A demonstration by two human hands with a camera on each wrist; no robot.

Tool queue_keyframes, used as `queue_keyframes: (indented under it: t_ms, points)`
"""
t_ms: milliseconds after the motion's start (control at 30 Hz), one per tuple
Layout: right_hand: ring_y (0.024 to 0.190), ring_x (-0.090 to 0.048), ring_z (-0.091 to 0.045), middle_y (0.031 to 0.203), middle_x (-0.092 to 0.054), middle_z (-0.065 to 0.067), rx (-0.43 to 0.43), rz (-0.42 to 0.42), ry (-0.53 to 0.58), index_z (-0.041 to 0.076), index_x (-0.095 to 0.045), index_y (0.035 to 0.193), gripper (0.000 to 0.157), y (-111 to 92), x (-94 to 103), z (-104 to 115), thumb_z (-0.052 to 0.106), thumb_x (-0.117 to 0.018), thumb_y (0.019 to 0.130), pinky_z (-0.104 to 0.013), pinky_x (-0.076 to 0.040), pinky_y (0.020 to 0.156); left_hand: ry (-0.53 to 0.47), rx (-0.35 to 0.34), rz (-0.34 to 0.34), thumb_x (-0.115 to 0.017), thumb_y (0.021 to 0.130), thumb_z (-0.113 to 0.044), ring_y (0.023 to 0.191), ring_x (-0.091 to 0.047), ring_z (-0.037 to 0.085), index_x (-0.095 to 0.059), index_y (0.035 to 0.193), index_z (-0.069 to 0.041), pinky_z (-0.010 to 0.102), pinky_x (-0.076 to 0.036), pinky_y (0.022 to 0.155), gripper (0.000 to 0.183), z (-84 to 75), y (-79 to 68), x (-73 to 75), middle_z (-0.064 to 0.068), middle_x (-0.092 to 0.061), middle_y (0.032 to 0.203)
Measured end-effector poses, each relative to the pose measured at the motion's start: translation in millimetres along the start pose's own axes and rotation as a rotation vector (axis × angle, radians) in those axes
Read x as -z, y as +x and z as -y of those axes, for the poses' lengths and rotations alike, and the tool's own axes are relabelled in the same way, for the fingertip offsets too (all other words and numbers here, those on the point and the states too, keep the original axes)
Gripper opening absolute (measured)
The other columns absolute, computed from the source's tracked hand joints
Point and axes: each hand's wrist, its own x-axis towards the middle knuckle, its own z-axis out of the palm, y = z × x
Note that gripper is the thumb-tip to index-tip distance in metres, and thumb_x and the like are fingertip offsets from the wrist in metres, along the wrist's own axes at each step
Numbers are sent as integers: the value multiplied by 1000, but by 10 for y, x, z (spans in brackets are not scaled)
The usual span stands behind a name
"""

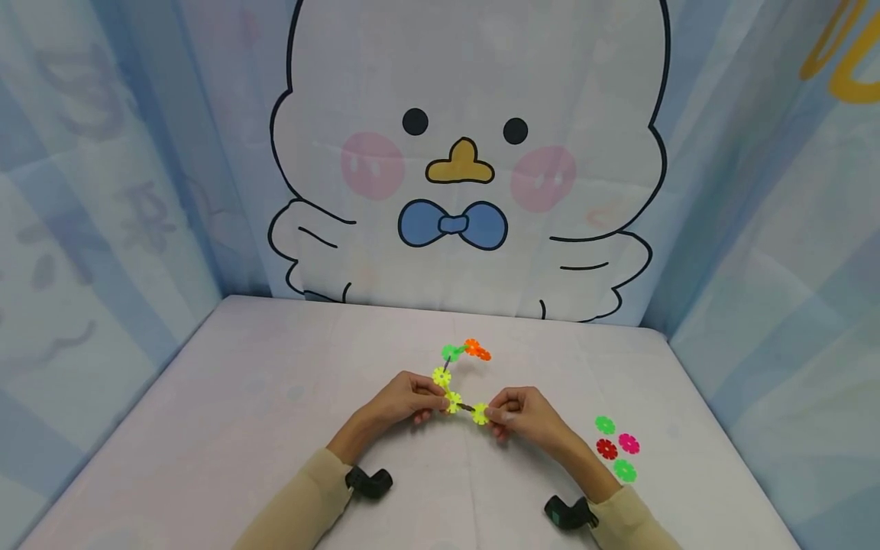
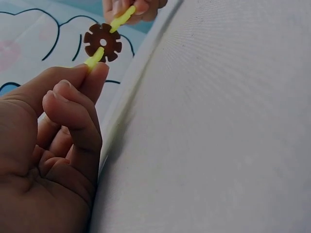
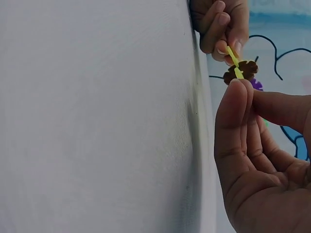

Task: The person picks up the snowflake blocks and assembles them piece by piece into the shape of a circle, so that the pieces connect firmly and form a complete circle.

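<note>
While left hand (image 1: 412,398) pinches yellow disc (image 1: 453,402), right hand (image 1: 520,412) pinches second yellow disc (image 1: 480,414), notched brown disc (image 2: 111,45) slotted between. Chain (image 1: 442,376) of thin, petal-edged discs curves away beyond hands, over pale, smooth table (image 1: 206,435). Four flat, loose discs (image 1: 625,470) lie right of right hand.

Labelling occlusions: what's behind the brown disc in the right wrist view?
A purple disc peeks out past the brown disc, with printed curtain farther back; the purple disc's remainder is covered.

head view: above, forward-down, farther | wrist views: close, along hands (image 1: 412,396), sharing brown disc (image 2: 103,37)
</note>
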Motion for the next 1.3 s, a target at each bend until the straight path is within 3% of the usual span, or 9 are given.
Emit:
queue_keyframes:
  t_ms: [600, 867, 1300]
  points:
    - [67, -69, -13, 80, -73, -10, 10, -4, -20, -10, -66, 102, 18, 24, -44, -4, 8, -70, 101, -28, -63, 66, 10, 0, -23, -80, 94, -13, 56, -53, 6, -77, 101, 1, 20, -47, 54, 16, 6, -3, -6, 0, -77, 79]
    - [69, -69, -13, 81, -72, -12, 57, 18, -7, -12, -64, 105, 18, 26, -44, -57, 5, -67, 103, -26, -63, 66, 12, -16, -10, -79, 95, -11, 55, -52, 6, -77, 101, 2, 20, -46, 53, 15, -11, -10, 1, 0, -77, 79]
    - [70, -69, -13, 81, -72, -9, 49, 20, -31, -11, -65, 106, 17, 22, -64, -73, 6, -67, 103, -26, -62, 67, 15, -16, 12, -79, 94, -10, 53, -51, 6, -77, 103, 3, 19, -46, 52, 16, -10, -21, 18, 1, -78, 80]
